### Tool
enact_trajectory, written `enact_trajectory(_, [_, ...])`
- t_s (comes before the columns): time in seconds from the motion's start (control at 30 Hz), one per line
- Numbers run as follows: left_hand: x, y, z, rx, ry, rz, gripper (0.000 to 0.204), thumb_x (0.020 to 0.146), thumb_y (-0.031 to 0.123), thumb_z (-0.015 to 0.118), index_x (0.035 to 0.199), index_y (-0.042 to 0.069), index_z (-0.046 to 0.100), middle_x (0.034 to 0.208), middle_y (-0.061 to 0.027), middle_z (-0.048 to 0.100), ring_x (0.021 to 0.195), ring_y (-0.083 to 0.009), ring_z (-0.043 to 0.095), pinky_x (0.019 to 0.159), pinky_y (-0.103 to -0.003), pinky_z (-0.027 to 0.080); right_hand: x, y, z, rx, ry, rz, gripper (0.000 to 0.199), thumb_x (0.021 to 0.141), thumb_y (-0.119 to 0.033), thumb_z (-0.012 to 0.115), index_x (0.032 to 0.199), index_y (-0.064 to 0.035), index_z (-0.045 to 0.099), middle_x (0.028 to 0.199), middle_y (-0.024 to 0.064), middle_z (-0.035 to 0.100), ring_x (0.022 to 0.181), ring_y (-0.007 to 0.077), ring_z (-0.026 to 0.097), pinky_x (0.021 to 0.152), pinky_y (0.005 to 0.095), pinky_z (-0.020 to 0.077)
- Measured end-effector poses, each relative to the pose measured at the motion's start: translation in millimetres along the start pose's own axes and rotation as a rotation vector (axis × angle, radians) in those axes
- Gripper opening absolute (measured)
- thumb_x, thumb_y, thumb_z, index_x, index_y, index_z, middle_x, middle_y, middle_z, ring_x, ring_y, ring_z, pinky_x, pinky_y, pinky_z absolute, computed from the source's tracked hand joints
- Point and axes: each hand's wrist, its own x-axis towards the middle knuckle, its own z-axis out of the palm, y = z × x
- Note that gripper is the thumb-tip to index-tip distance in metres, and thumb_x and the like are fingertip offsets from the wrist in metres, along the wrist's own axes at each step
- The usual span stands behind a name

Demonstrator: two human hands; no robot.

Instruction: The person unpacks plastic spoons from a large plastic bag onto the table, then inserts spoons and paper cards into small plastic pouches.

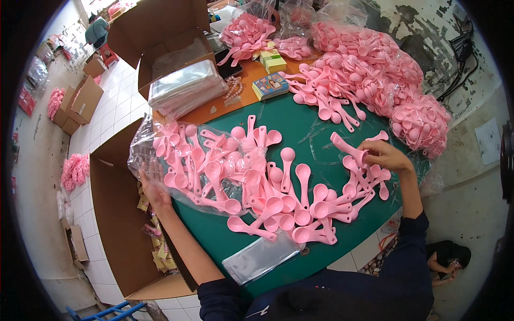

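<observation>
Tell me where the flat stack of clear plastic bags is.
In the head view, the stack of clear bags lies upper left on the orange table, before the open cardboard box, beside the bead string.

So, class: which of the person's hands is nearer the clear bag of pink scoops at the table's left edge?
Left. The left hand rests on the bag; the right hand, across the table, holds stacked scoops.

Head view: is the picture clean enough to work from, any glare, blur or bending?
Head view: evenly lit, soft shadows; glare on the clear bag under the left hand; fisheye bends the cardboard box near the rim; right hand and pink scoops look sharp.
</observation>
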Motion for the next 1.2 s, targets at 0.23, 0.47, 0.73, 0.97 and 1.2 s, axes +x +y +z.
enact_trajectory(0.23, [4,-3,-5,0.008,-0.007,0.017,0.049,0.089,0.034,0.037,0.125,0.001,0.026,0.123,-0.0202,0.035,0.119,-0.0232,0.032,0.101,-0.034,0.027,10,32,9,-0.644,0.155,-0.072,0.02,0.074,-0.012,0.055,0.088,0.0018,0.058,0.089,0.0104,0.054,0.086,0.0205,0.051,0.075,0.0282,0.0396])
enact_trajectory(0.47, [2,-1,-6,0.02,-0.02,0.019,0.048,0.089,0.034,0.037,0.124,0.001,0.027,0.122,-0.0194,0.035,0.118,-0.0228,0.033,0.101,-0.034,0.027,16,19,-15,-0.452,0.158,0.028,0.023,0.075,-0.022,0.056,0.082,0.0,0.06,0.076,0.0065,0.056,0.072,0.0145,0.052,0.067,0.0273,0.0417])
enact_trajectory(0.73, [5,-4,-4,0.008,-0.023,-0.009,0.047,0.089,0.033,0.037,0.124,0.002,0.028,0.122,-0.0178,0.035,0.118,-0.0222,0.033,0.1,-0.034,0.029,121,-7,-133,-0.513,0.42,0.147,0.022,0.08,-0.022,0.053,0.086,-0.0012,0.057,0.076,0.0013,0.056,0.066,0.0083,0.05,0.059,0.0244,0.0423])
enact_trajectory(0.97, [6,1,-13,0.036,-0.013,0.0,0.051,0.089,0.033,0.039,0.126,0.002,0.025,0.125,-0.0177,0.032,0.119,-0.023,0.032,0.101,-0.034,0.028,56,-25,-24,-1.253,0.29,-0.016,0.046,0.065,-0.011,0.059,0.11,-0.0049,0.047,0.105,0.0163,0.048,0.102,0.0305,0.044,0.084,0.0368,0.0373])
enact_trajectory(1.2, [4,1,-8,0.064,-0.052,0.009,0.054,0.089,0.033,0.039,0.128,0.0,0.022,0.127,-0.0186,0.03,0.121,-0.0225,0.029,0.102,-0.034,0.026,-30,14,61,-1.12,0.045,-0.149,0.051,0.055,-0.01,0.063,0.104,-0.0097,0.049,0.105,0.0121,0.044,0.1,0.0297,0.042,0.088,0.0443,0.0331])
